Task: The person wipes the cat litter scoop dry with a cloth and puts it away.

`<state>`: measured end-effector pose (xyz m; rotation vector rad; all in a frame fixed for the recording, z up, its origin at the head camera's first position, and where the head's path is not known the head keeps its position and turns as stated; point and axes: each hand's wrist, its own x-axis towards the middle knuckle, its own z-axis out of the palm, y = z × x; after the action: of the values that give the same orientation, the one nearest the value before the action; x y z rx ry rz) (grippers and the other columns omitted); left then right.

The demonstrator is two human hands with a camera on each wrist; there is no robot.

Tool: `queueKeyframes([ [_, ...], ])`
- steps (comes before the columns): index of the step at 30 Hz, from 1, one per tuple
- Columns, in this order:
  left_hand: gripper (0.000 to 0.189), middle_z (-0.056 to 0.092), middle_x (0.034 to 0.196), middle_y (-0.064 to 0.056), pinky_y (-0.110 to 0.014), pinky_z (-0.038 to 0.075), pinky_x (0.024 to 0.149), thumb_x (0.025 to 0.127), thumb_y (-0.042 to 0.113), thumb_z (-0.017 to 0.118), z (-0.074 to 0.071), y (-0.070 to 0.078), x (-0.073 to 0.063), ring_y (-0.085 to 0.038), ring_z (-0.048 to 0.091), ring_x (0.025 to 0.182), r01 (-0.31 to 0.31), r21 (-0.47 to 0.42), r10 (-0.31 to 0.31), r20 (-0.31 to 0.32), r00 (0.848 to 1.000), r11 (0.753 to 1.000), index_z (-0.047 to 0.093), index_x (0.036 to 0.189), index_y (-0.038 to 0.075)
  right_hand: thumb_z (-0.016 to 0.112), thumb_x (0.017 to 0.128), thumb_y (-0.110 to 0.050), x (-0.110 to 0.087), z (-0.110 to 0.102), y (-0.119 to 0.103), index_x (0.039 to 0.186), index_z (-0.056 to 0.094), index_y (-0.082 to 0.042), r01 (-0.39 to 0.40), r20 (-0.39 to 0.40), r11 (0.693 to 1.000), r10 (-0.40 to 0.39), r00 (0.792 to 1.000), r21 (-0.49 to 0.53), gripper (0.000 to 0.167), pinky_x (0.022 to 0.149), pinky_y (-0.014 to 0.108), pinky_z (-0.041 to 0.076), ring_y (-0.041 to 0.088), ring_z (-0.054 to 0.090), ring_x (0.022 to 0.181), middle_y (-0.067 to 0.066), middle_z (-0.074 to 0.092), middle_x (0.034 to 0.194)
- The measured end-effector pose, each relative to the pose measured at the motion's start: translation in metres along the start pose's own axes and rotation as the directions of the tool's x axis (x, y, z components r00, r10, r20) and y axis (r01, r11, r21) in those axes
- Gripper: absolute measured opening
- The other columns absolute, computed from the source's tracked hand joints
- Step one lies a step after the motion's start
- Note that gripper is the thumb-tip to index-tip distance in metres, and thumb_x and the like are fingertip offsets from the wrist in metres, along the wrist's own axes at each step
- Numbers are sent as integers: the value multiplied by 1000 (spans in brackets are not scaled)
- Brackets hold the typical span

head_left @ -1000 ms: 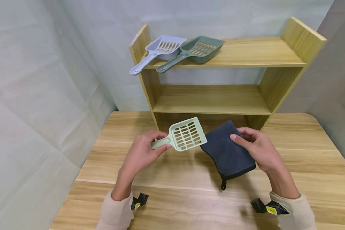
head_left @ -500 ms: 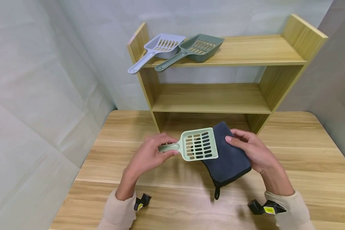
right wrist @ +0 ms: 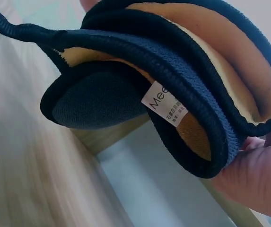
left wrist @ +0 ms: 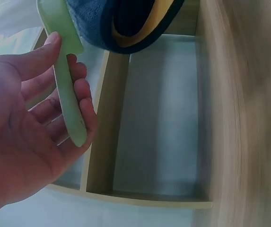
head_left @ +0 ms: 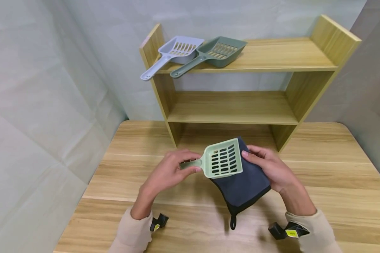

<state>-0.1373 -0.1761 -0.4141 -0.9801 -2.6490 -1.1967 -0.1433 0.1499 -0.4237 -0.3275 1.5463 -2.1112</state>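
Note:
My left hand [head_left: 171, 169] holds a light green slotted litter scoop [head_left: 207, 164] by its handle, the thumb along the top side. In the left wrist view, the fingers curl behind the scoop's handle [left wrist: 65, 90]. My right hand [head_left: 269, 165] grips a folded navy cleaning cloth [head_left: 248, 186] between thumb and fingers, and a black loop [head_left: 233, 221] dangles from its lower corner. Seen from the right wrist, the cloth [right wrist: 97, 101] has several layers with tan-orange inner faces and a white label [right wrist: 163, 101]. The scoop's basin overlaps the cloth's upper left part in the head view.
A wooden shelf unit [head_left: 282, 54] stands at the back of the wooden table [head_left: 339, 182]. On its top board lie a lilac slotted scoop [head_left: 158, 66] and a dark green one [head_left: 221, 62], handles jutting over the front edge. Pale sheets hang around.
The left hand has brought the light green scoop rightward and slightly down until it overlaps the cloth. My right hand has shifted the cloth left and a little down.

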Motion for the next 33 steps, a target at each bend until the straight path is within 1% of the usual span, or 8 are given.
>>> queueKeyframes([
  [3, 30, 80, 116, 2, -35, 60, 92, 92, 15, 85, 1, 2, 0, -12, 73, 103, -8, 1, 8, -4, 1000, 1000, 80, 122, 13, 55, 113, -15, 2, 3, 3, 122, 72, -19, 4, 13, 1000, -4, 1000, 7, 20, 76, 30, 65, 15, 80, 90, 2, 81, 107],
  [8, 32, 80, 116, 1, -36, 60, 92, 92, 16, 85, 3, 4, 0, -13, 73, 102, -4, -2, 4, -11, 1000, 1000, 80, 124, 13, 52, 113, -11, 4, 5, 8, 125, 72, -19, 45, 64, 999, -46, 997, 7, 25, 80, 27, 64, 13, 79, 96, 1, 80, 113],
  [12, 33, 80, 111, 1, -32, 58, 86, 92, 17, 85, 2, 3, 0, -11, 69, 95, 9, 7, -9, -25, 1000, 1000, 80, 124, 12, 51, 114, -11, 4, 4, 8, 128, 72, -20, 55, 79, 998, -55, 995, 14, 27, 81, 27, 64, 13, 79, 98, 2, 80, 116],
  [15, 33, 79, 108, 2, -29, 56, 82, 92, 16, 86, 0, 3, -1, -11, 67, 89, 22, 12, -22, -41, 999, 1000, 80, 123, 12, 52, 113, -12, 3, 2, 6, 126, 72, -19, 33, 56, 999, -33, 998, 10, 25, 79, 29, 65, 14, 80, 95, 2, 80, 112],
  [20, 33, 80, 110, 1, -28, 58, 81, 92, 15, 86, -6, 1, -2, -11, 69, 91, 26, 5, -25, -52, 998, 1000, 81, 124, 11, 53, 113, -13, -2, -4, -2, 127, 71, -18, 0, 32, 1000, -1, 999, 29, 23, 76, 34, 66, 18, 81, 91, 4, 81, 108],
  [25, 33, 81, 111, -1, -26, 56, 74, 92, 15, 85, -12, 0, -4, -11, 69, 92, 26, 17, -25, -59, 998, 1000, 81, 124, 11, 50, 114, -11, -10, -12, -9, 127, 73, -18, 26, 47, 997, -29, 998, 72, 27, 76, 35, 66, 18, 81, 91, 3, 81, 108],
  [29, 34, 80, 109, 0, -25, 53, 68, 91, 13, 86, -16, 0, -6, -11, 64, 86, 51, 10, -50, -61, 997, 999, 81, 125, 11, 48, 114, -10, -13, -15, -12, 127, 73, -17, 36, 61, 995, -42, 997, 90, 28, 75, 35, 66, 18, 81, 90, 3, 80, 107],
  [33, 34, 79, 106, 1, -24, 50, 66, 91, 13, 87, -16, 1, -6, -11, 59, 79, 62, 1, -62, -65, 996, 998, 82, 124, 11, 49, 114, -11, -12, -14, -12, 127, 72, -16, 30, 68, 996, -36, 997, 84, 27, 76, 35, 66, 18, 81, 90, 3, 80, 107],
])
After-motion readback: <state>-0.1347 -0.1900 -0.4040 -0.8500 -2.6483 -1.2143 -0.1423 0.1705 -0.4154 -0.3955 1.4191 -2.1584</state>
